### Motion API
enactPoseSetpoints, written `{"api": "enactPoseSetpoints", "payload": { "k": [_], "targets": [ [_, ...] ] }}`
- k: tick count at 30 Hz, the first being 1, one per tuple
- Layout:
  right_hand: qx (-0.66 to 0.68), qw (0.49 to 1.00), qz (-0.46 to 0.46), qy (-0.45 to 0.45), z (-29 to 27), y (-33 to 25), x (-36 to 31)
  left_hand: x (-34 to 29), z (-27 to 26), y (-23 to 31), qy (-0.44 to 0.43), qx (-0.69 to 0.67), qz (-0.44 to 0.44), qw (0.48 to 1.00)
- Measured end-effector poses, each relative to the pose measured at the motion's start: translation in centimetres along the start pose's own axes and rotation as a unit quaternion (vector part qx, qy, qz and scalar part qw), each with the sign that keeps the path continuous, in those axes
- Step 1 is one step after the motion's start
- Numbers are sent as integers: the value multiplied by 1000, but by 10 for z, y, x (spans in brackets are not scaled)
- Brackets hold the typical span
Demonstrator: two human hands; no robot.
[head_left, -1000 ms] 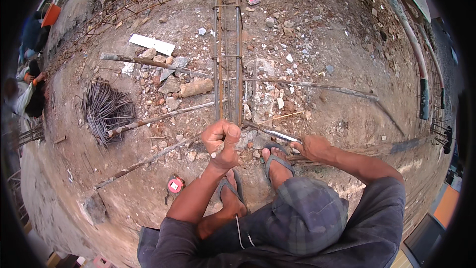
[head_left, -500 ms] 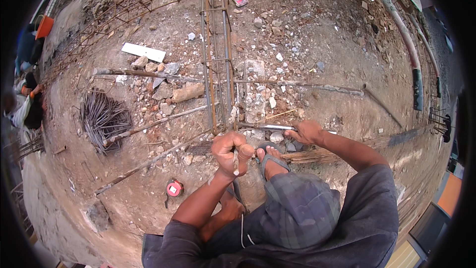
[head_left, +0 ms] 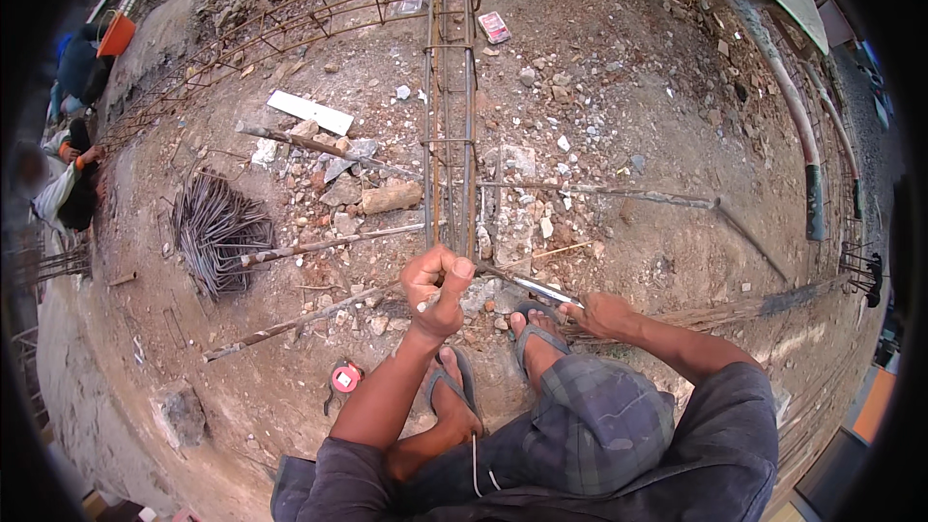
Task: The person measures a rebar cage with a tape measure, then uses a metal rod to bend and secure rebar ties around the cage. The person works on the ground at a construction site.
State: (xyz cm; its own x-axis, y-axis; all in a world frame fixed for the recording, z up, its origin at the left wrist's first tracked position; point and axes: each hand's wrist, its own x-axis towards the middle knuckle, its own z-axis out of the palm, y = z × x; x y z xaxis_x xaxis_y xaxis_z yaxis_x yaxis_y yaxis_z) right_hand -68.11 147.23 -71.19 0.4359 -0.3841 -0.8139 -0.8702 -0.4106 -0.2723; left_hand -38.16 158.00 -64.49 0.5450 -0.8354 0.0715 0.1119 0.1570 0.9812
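Observation:
At the near end of the rusty rebar cage point(head_left: 450, 145), my left hand point(head_left: 435, 285) is closed in a fist with the thumb up. A small pale end, perhaps of a thin rod, shows at its lower side; the rest is hidden. My right hand point(head_left: 601, 315) grips a long silver metal bar point(head_left: 537, 288). The bar slants up and left, its darker far end close to the cage and my left fist. My sandalled feet stand apart just behind the hands. To the left on the ground lies a red tape measure point(head_left: 344, 377).
A heap of bent rebar stirrups point(head_left: 220, 232) lies left. Poles point(head_left: 314, 244) cross the ground by the cage, with rubble and a white board point(head_left: 310, 112) beyond. A long-handled tool point(head_left: 793, 97) is at the right. Another person point(head_left: 72, 179) crouches far left.
The bar in my right hand has tilted, its hand end coming nearer to me. My left fist has turned and shifted slightly left. The view has shifted, so the ground appears further right.

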Motion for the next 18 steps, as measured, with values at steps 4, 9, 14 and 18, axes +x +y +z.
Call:
{"api": "enactPoseSetpoints", "payload": {
  "k": [4,9,14,18],
  "targets": [
    [12,1000,-18,13,-6,15,8,0,6,6,-110,41,62,991],
    [17,992,-10,128,-10,63,31,-7,8,12,-88,-80,-10,993],
    [51,979,15,199,-46,95,50,30,-5,52,-47,-63,30,996],
    [75,969,-6,236,-79,77,77,64,-2,42,7,-11,74,997]
  ]
}}
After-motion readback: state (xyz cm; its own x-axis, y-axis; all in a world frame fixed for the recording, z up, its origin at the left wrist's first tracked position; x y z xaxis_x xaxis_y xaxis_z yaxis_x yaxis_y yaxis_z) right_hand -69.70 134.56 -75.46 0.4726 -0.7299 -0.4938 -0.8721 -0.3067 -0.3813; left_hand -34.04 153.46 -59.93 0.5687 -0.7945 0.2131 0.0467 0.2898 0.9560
